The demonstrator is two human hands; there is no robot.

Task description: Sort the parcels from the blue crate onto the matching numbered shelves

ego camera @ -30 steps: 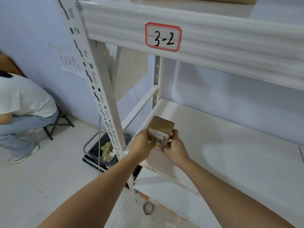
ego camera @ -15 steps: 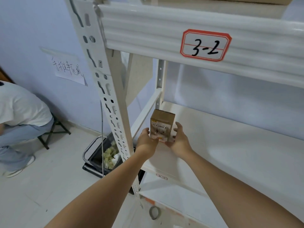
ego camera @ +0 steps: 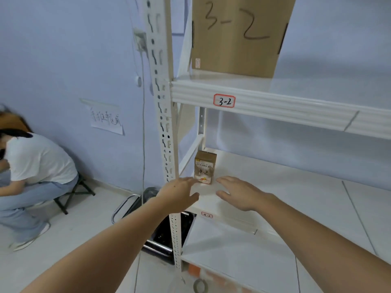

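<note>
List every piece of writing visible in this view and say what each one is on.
"3-2": handwritten on the large brown cardboard box on the upper shelf.
"3-2": red-bordered white tag on the white shelf beam.
"4-2": handwritten on the small brown parcel; its printed lines above are too small to read.
"4-2": small red-bordered tag on the lower shelf edge, blurred but legible.
Handwritten white paper sign on the blue wall: unreadable.

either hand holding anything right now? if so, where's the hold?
Nothing is held. Left hand and right hand are open, fingers straight, just short of the small brown cardboard parcel marked 4-2, which stands upright on the white shelf.
</note>
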